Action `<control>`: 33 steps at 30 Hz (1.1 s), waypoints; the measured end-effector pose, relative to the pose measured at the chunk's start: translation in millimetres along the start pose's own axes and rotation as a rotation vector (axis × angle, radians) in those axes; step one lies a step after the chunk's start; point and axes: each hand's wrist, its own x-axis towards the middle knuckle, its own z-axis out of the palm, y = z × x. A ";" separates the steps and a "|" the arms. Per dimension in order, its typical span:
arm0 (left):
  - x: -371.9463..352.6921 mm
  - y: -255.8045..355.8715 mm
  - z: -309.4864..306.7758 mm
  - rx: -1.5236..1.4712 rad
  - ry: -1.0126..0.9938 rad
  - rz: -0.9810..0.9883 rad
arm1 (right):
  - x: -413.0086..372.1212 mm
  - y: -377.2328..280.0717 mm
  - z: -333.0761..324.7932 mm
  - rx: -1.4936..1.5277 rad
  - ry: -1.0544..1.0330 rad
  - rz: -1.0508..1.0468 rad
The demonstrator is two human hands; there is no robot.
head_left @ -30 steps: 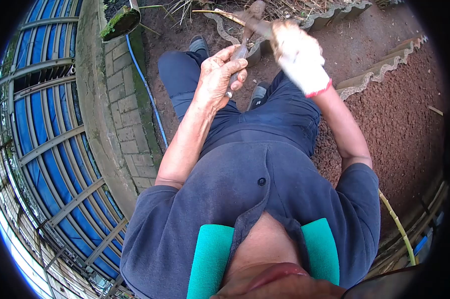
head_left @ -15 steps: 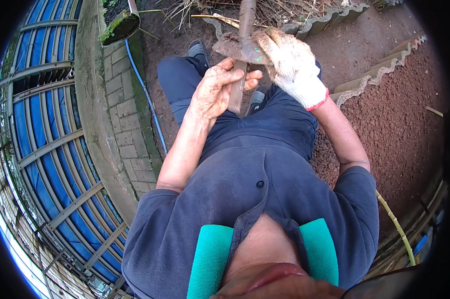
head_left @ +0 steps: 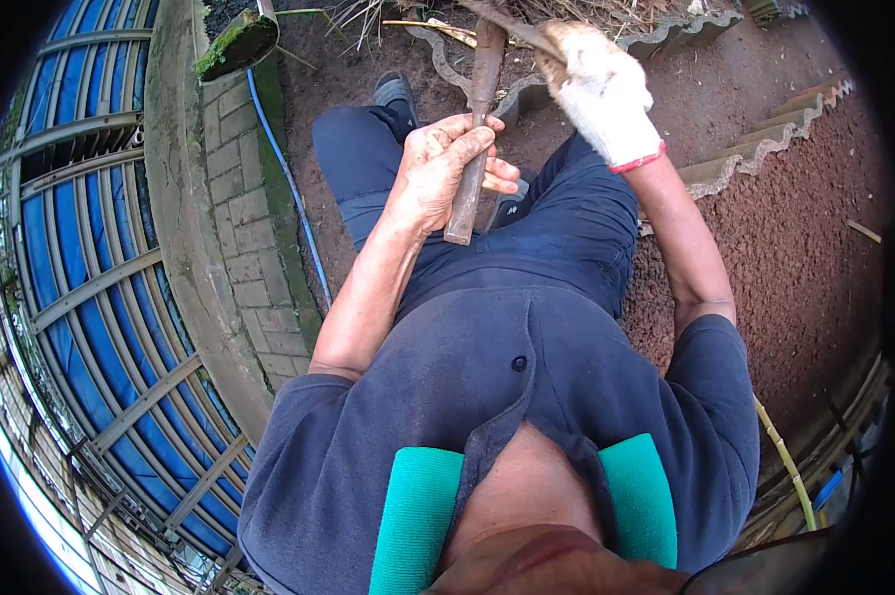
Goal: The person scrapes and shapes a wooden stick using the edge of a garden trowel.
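My bare left hand point(head_left: 437, 169) is closed round a brown, worn tool handle point(head_left: 484, 74). The handle stands roughly lengthwise in view, its squared lower end pointing at my lap. My right hand point(head_left: 601, 94) wears a soiled white knit glove with a red cuff. Its fingers are closed on a thin, dark, blade-like piece point(head_left: 522, 30), which slants across the handle's upper end. Whether piece and handle are joined cannot be made out, as the top is cut off by the frame's edge.
Wavy grey sheet edging point(head_left: 730, 169) borders reddish loose soil point(head_left: 765, 268) on the right. Dry stalks point(head_left: 606, 15) lie at the top. At left are a mossy block point(head_left: 237, 48), a blue hose point(head_left: 287, 178), brick paving point(head_left: 239, 218) and a metal-framed blue sheet wall point(head_left: 80, 248).
My gloved right hand has moved up and slightly right from beside the handle. The muddy broad piece is now seen edge-on, higher up. My left hand keeps hold of the handle.
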 end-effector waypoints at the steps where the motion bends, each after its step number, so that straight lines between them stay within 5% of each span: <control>1: 3.3 -1.6 -1.9 0.003 0.028 0.022 | 1.8 -1.6 -1.2 0.000 -0.029 0.035; 4: 11.2 0.1 -2.1 -0.015 0.087 0.061 | -11.2 -24.9 -10.6 0.130 0.097 -0.352; 5: 8.8 4.9 -1.4 -0.064 0.083 0.063 | -19.3 -38.0 -15.4 0.069 -0.053 -0.296; 10: 17.9 6.5 -18.3 0.567 0.227 0.039 | -26.7 -28.3 -2.5 0.042 -0.002 -0.326; 13: 22.6 4.2 -14.6 0.237 0.249 0.043 | -22.3 -26.3 12.4 0.116 0.054 -0.274; 16: 17.9 5.0 -15.1 0.048 0.187 0.010 | -15.2 -13.2 19.0 0.032 -0.159 -0.026; 17: 16.3 5.0 -15.2 -0.016 0.166 -0.002 | -10.0 -2.7 18.6 0.065 0.076 -0.091; 21: 26.6 5.1 -21.4 -0.186 0.153 -0.055 | -15.4 -15.9 6.5 0.060 -0.020 -0.169; 23: 31.3 2.1 -18.0 -0.177 0.168 -0.074 | -17.9 -28.3 -0.5 -0.028 0.038 -0.269; 25: 26.6 3.4 -7.3 -0.137 0.166 -0.117 | -14.0 -10.6 18.1 -0.058 -0.102 -0.134; 29: 17.9 1.0 -3.7 -0.025 0.202 -0.118 | -1.6 10.1 26.6 0.017 0.089 -0.102; 33: 27.9 9.1 -9.8 -0.002 0.298 -0.052 | -19.6 -29.4 8.3 -0.047 -0.096 -0.215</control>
